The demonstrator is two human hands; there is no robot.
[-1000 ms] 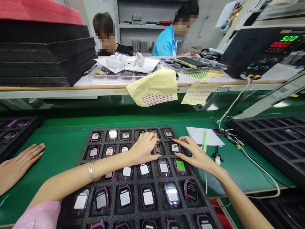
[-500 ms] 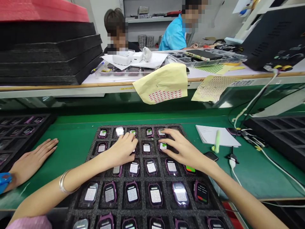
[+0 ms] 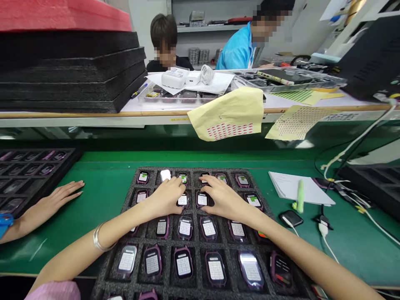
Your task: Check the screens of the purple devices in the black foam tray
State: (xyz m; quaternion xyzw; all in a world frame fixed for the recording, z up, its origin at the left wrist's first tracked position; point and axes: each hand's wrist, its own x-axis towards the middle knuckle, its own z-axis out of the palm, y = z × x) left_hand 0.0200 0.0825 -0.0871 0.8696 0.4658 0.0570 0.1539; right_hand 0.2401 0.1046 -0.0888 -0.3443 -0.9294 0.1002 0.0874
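A black foam tray holds rows of purple-framed smartwatches, most with lit white screens. My left hand, a silver bangle on its wrist, reaches over the upper rows. Its fingers bend beside a smartwatch, with the thumb apart below them. Close by on the right, my right hand has its thumb and fingers spread around another smartwatch, which lies in its slot. Whether the fingertips press the screens, I cannot tell. My hands partly cover nearby slots.
Another person's hand rests at left beside a second watch tray. Papers, a green marker and cables lie at right. Above, a shelf bears stacked black foam. Two people are behind it.
My right hand has moved left across the tray, one column over, uncovering watches at the upper right. My left hand stays over about the same slots. The camera view has shifted slightly.
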